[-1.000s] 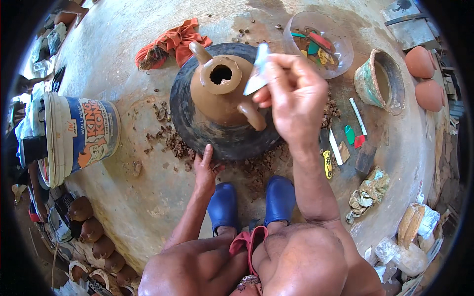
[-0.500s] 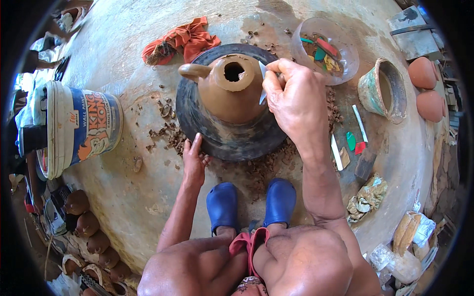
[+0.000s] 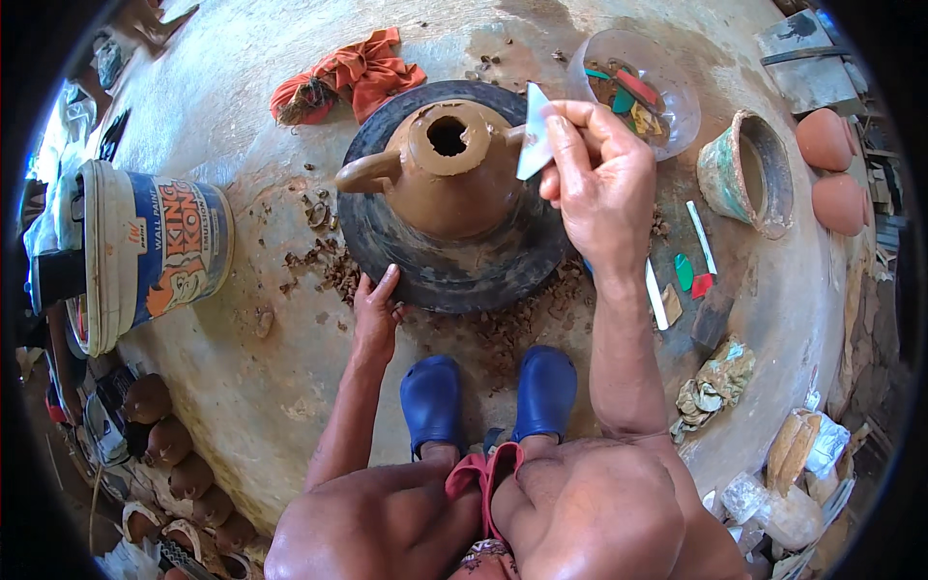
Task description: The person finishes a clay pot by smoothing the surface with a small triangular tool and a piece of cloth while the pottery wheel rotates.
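Note:
A brown clay pot [image 3: 449, 198] with a round opening on top stands on a dark potter's wheel [image 3: 464, 282]. One looped handle [image 3: 370, 175] sticks out at its left; another at its right is partly covered by my right hand's tool. My right hand [image 3: 607, 184] pinches a thin, pale, pointed scraper [image 3: 536, 135] upright beside the pot's right side; whether it touches the clay I cannot tell. At the wheel's near left rim, my left hand [image 3: 375, 314] holds the edge, one digit on top and the other fingers curled lower.
Clay shavings [image 3: 338, 274] lie around the wheel. An orange cloth [image 3: 362, 77] is beyond it, and a clear bowl [image 3: 688, 106] of coloured scrapers at far right. A green-stained pot [image 3: 720, 179] and white strips [image 3: 701, 237] are rightward; a paint bucket [image 3: 116, 251] is left.
The pot has turned a little, its left handle swinging nearer to me. My right hand and the scraper have shifted right and tilted, uncovering part of the right handle. My left hand stays at the rim.

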{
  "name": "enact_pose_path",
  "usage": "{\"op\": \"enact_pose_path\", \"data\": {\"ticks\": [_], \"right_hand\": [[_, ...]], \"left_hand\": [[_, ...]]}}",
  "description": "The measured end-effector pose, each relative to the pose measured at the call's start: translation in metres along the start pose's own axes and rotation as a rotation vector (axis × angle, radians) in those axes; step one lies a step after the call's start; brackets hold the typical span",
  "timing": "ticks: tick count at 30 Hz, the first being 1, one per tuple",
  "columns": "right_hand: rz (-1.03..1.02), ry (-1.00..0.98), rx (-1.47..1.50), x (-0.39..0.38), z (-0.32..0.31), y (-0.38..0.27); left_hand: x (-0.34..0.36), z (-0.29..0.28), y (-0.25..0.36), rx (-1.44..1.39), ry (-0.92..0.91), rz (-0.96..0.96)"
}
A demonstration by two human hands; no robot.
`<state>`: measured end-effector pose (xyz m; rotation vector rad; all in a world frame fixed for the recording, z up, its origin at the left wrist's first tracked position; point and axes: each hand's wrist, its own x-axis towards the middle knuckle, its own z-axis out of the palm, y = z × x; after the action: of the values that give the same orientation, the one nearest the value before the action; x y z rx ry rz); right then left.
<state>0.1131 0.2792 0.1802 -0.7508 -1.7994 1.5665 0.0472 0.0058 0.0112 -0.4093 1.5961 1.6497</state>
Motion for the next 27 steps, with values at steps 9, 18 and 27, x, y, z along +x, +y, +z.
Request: {"op": "enact_pose_path", "data": {"ticks": [9, 18, 27], "right_hand": [[-0.521, 0.018, -0.651, -0.016, 0.01, 0.012], [-0.207, -0.072, -0.29, -0.01, 0.026, 0.005], [-0.005, 0.112, 0.051, -0.009, -0.021, 0.008]], "left_hand": [[-0.008, 0.003, -0.006, 0.003, 0.0, -0.005], [-0.02, 0.016, -0.018, 0.021, 0.002, -0.044], [-0.028, 0.015, -0.029, 0.093, -0.032, -0.076]]}}
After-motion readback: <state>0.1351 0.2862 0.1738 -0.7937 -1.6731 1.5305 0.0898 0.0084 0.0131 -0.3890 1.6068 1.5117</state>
